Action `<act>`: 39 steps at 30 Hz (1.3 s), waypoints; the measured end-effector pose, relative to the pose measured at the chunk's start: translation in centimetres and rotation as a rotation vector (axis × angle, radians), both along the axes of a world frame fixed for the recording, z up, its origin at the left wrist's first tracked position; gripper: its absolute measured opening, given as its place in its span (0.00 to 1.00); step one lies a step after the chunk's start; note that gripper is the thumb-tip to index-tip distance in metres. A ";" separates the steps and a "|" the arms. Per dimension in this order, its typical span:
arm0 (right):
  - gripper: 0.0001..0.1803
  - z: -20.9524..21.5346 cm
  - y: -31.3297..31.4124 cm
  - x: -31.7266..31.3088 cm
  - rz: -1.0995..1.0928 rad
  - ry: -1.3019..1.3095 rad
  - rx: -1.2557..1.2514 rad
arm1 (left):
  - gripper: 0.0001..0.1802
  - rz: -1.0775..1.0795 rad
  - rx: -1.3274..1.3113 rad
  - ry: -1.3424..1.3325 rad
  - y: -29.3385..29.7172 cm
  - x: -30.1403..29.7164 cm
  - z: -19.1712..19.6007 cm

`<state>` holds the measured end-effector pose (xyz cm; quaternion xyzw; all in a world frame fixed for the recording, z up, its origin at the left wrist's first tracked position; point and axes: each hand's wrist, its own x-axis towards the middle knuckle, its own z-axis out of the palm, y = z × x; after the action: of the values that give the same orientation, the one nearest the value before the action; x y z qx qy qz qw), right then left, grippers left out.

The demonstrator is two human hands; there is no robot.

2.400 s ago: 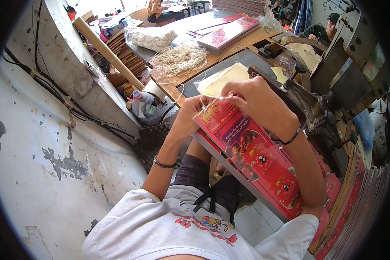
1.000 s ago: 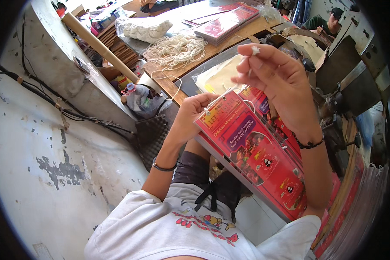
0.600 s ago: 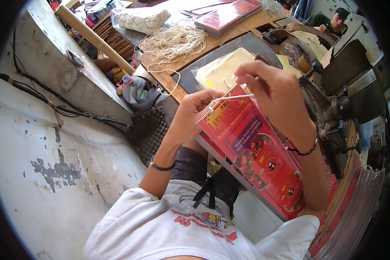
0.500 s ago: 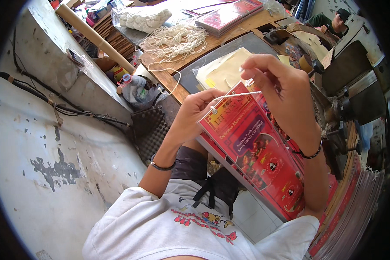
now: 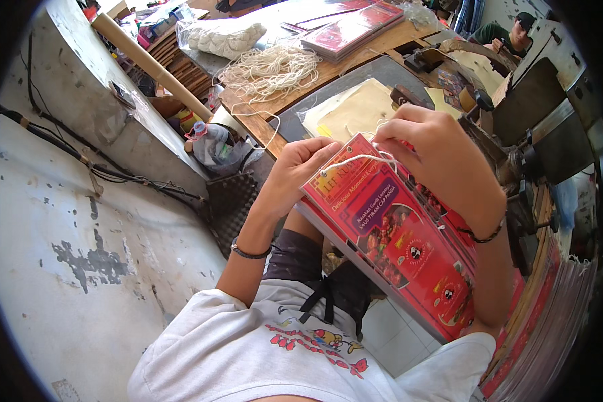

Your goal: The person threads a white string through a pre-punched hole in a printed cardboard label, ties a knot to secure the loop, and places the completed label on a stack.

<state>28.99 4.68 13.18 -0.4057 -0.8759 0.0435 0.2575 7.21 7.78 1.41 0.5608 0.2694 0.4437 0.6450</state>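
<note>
Two hands are busy: your left hand [image 5: 300, 167] pinches the top corner of the red card stack [image 5: 395, 234] on your lap, and your right hand [image 5: 425, 144], which was lifted high a second ago, has come back down, pinching the white string [image 5: 355, 159] tight across the top hole. That looks like the tie getting snug. Farther off, loose strings [image 5: 271, 67] and another red stack [image 5: 355, 27] sit on the wooden table [image 5: 328, 70], not in your way.

Card stack [image 5: 409, 248] on lap, string pile [image 5: 271, 67] on table [image 5: 355, 57] behind, bottle [image 5: 211, 144] left.
</note>
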 end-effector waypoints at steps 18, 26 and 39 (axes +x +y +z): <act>0.06 -3.5 0.6 -2.0 -0.006 -0.068 0.072 | 0.17 -0.021 -0.054 -0.062 0.2 0.0 -0.6; 0.07 -1.9 0.7 -1.5 -0.028 -0.009 0.135 | 0.13 0.090 -0.110 -0.206 0.1 0.2 0.3; 0.09 -2.4 -0.2 -2.6 0.117 -0.089 0.259 | 0.07 0.120 0.224 0.136 -0.7 -1.5 2.5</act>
<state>26.37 4.50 10.78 -0.3188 -0.9070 -0.0728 0.2655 5.68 7.07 3.94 0.6411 0.2943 0.4695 0.5310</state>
